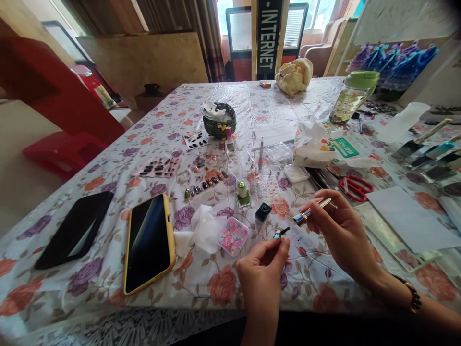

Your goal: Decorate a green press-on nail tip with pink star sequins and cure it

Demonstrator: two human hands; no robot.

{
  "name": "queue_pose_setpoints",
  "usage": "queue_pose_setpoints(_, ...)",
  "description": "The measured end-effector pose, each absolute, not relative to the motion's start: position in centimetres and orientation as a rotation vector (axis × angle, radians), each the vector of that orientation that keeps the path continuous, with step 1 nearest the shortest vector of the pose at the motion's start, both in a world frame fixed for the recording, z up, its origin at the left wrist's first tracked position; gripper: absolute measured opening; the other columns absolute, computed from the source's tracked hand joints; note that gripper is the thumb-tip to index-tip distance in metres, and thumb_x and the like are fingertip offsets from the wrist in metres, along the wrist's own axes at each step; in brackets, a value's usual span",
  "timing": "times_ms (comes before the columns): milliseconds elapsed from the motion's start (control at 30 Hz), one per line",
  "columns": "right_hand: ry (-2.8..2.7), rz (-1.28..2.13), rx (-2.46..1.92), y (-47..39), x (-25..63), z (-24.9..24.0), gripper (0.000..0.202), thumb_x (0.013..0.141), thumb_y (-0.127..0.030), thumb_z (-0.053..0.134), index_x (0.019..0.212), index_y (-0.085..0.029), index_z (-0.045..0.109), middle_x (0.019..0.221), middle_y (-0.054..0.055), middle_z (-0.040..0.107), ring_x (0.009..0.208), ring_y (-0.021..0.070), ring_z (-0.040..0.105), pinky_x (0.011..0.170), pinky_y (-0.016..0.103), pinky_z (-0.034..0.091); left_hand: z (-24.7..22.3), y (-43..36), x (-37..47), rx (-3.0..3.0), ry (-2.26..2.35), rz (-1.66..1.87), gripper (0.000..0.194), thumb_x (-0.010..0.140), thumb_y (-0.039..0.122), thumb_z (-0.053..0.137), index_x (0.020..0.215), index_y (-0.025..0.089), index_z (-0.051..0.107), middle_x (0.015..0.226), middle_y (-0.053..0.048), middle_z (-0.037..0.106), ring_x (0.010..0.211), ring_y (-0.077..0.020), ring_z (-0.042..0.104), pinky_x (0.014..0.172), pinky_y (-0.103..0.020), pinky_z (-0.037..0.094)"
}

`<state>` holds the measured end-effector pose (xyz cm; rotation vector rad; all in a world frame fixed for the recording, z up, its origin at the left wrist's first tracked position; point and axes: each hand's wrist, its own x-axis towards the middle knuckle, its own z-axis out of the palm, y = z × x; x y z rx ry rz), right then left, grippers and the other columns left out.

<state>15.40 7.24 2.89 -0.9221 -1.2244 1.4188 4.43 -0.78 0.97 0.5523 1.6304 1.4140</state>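
Observation:
My left hand [264, 264] pinches a small dark green nail piece [278, 235] bearing a bright blue-white flower shape. A thin black brush tip reaches over it from the right. The brush's gold and silver handle [312, 212] is held between the fingers of my right hand [340, 235]. Just beyond my left hand stands a small dark square bottle [263, 211]. A clear box of pink and coloured bits [233, 235] lies left of that hand, beside a crumpled white tissue [205, 228].
Two phones [75, 229] [149, 244] lie at the left. Further back are a green-capped bottle [242, 191], decorated nails [205, 184] and a dark basket [219, 122]. Red scissors [355, 188], white paper [412, 216] and a jug [353, 98] stand or lie at the right.

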Motion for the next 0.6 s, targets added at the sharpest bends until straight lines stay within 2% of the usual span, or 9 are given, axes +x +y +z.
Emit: queue_pose_setpoints(600, -1.247, 1.445, -0.929, 7.1, 15.33, 3.05, 0.013, 0.083, -0.027, 0.057, 0.094, -0.024, 0.049, 0.073, -0.002, 0.063, 0.053, 0.0071, 0.049, 0.048, 0.019, 0.039, 0.91, -0.76, 4.4, 0.591, 1.654, 1.389, 0.022, 0.067, 0.037, 0.069, 0.071, 0.015, 0.07, 0.057, 0.0, 0.064, 0.052, -0.0113, 0.056, 0.051, -0.02, 0.046)
